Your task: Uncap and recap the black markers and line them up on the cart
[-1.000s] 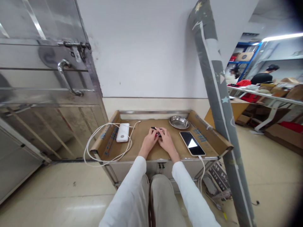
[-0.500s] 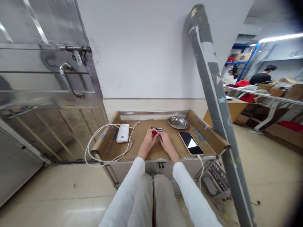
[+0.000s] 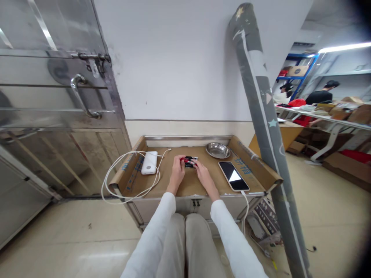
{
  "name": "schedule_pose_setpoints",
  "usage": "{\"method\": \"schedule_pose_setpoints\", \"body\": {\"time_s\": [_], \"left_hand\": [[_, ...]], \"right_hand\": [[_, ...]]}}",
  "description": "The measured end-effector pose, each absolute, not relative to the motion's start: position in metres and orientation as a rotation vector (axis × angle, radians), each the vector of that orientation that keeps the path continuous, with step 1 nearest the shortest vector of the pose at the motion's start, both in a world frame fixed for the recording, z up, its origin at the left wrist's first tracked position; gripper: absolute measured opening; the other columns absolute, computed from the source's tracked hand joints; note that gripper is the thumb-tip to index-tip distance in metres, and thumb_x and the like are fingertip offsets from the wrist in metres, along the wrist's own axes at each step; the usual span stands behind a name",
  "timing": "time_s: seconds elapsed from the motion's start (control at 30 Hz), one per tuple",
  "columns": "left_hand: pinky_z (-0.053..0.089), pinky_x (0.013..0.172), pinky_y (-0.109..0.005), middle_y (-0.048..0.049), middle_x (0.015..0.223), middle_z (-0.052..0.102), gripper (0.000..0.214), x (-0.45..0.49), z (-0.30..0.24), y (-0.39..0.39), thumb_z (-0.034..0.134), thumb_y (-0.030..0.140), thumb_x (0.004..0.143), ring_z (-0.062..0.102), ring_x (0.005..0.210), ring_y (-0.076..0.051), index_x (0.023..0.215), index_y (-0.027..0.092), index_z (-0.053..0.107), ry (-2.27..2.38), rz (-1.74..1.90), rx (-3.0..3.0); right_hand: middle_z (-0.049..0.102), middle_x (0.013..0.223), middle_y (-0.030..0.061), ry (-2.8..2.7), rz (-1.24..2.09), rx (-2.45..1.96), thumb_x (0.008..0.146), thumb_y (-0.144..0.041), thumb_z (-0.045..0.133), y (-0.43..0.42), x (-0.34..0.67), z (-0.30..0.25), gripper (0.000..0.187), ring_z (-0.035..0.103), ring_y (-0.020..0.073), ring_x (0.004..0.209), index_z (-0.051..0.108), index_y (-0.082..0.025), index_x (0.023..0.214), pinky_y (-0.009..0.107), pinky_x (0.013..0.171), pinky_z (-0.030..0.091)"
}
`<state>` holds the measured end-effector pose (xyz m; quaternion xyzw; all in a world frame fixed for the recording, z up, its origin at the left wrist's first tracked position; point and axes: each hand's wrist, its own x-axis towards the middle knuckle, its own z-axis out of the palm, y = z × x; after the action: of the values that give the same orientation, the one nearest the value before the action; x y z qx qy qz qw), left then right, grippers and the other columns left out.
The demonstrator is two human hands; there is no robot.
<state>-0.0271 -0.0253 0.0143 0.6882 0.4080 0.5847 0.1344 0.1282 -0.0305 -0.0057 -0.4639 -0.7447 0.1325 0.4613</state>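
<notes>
Several small black and red sticks (image 3: 189, 166) lie side by side on the cardboard-covered tabletop (image 3: 165, 181), between my two hands; they are too small to name exactly. My left hand (image 3: 177, 168) has its fingers closed at their left end, with a red part showing at the fingertips. From the right, my right hand (image 3: 203, 173) pinches the red end of a stick. Which stick each hand grips is partly hidden by the fingers.
A white power bank (image 3: 149, 163) with a looped white cable (image 3: 108, 181) lies left. A steel bowl (image 3: 218, 150) sits back right, near a phone (image 3: 233, 176) on a cable. A long grey roll (image 3: 268, 112) leans at the right. Two people sit far right.
My hands have moved apart, the left one shifting left and slightly away from me. More of the black and red sticks shows between them.
</notes>
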Motion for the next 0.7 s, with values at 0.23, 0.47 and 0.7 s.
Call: {"method": "schedule_pose_setpoints", "body": {"time_s": [0.23,0.47,0.7], "left_hand": [[0.049,0.082,-0.032,-0.0088,0.101,0.057,0.022,-0.0305,0.0116,-0.0251,0.035,0.031,0.095,0.059,0.089,-0.016,0.106,0.018,0.049,1.177,1.76,1.865],[0.048,0.079,-0.03,-0.0074,0.098,0.057,0.024,-0.0299,0.0156,-0.0289,0.036,0.036,0.095,0.058,0.081,-0.014,0.104,0.018,0.05,1.138,1.725,1.873],[0.047,0.08,-0.029,-0.0063,0.096,0.059,0.024,-0.0332,0.0146,-0.0276,0.039,0.037,0.094,0.06,0.084,-0.014,0.105,0.018,0.049,1.215,1.732,1.76]], "right_hand": [[0.065,0.108,0.0099,-1.792,0.323,-1.227,0.093,-0.026,0.033,-0.0352,0.1266,-0.0012,0.028,0.063,0.0191,0.097,0.051,-0.021,0.113,0.033,0.085,0.048],[0.065,0.1,0.0097,-1.83,0.27,-1.242,0.095,-0.03,0.031,-0.0303,0.1278,-0.0061,0.026,0.063,0.02,0.091,0.053,-0.02,0.107,0.032,0.082,0.047],[0.064,0.1,0.0108,-1.758,0.131,-1.387,0.096,-0.028,0.028,-0.035,0.1291,-0.0034,0.029,0.061,0.0208,0.091,0.053,-0.018,0.107,0.032,0.08,0.046]]}}
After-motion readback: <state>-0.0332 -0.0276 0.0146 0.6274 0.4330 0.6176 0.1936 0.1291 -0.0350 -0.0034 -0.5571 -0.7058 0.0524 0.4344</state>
